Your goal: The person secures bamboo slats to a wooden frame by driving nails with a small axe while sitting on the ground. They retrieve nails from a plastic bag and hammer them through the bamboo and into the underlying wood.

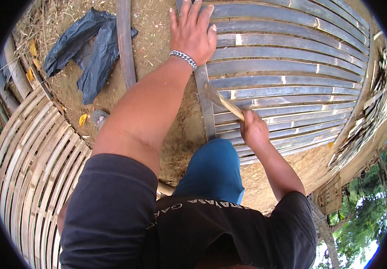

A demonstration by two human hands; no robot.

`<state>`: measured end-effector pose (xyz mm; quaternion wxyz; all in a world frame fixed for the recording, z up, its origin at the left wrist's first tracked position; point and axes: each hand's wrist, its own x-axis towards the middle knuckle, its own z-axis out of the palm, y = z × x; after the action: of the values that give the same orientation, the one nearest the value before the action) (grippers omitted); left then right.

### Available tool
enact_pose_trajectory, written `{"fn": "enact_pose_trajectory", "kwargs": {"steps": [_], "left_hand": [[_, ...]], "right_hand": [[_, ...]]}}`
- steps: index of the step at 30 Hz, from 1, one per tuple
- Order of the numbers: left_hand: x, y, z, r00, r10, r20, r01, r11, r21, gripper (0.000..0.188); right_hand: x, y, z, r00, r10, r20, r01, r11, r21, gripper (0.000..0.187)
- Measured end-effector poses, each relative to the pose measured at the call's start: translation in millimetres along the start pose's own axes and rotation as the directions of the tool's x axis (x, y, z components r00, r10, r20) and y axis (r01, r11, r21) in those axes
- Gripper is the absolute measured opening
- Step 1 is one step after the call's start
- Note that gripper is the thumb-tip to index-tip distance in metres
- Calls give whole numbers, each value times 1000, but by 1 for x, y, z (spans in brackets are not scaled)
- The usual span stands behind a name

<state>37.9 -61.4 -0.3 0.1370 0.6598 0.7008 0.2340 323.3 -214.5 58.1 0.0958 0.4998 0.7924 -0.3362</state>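
Note:
My left hand (192, 38) lies flat with its fingers spread, at the near-left end of a panel of dark bamboo slats (287, 67). It presses on the upper part of the flat cross strip (204, 107) that runs along the slats' left ends. In my right hand (255, 129) is a wooden-handled striking tool (231, 107), gripped by its pale handle. The tool's head is blurred, so its exact kind cannot be made out; it hangs over or beside the cross strip, and I cannot tell whether it touches.
A second, paler slatted bamboo panel (36, 166) lies to the left. Black plastic sheeting (96, 49) rests on the dirt beside a wooden pole (125, 40). Thin loose strips (372, 112) are piled at the far right, beyond the dark panel. My knee (216, 166) is close to the cross strip.

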Motion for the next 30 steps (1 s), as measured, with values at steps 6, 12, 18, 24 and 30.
{"fn": "enact_pose_trajectory", "kwargs": {"steps": [6,12,18,24,30], "left_hand": [[-2,2,-1,1000,1,-16,-1,1000,2,57],[-2,1,-2,1000,-3,6,3,1000,7,57],[0,-1,0,1000,6,-11,-6,1000,8,57],[4,0,0,1000,19,-19,-19,1000,-5,56],[0,-2,0,999,25,-32,-24,999,22,56]], "right_hand": [[-6,0,-12,942,-249,-224,286,946,152,39],[-12,-16,-7,951,-203,-234,256,940,225,35],[-7,-19,-23,993,-111,-30,114,983,145,34],[-5,-15,-2,997,33,75,-35,999,20,29],[-7,-38,-31,917,-279,-283,359,889,285,30]]}}
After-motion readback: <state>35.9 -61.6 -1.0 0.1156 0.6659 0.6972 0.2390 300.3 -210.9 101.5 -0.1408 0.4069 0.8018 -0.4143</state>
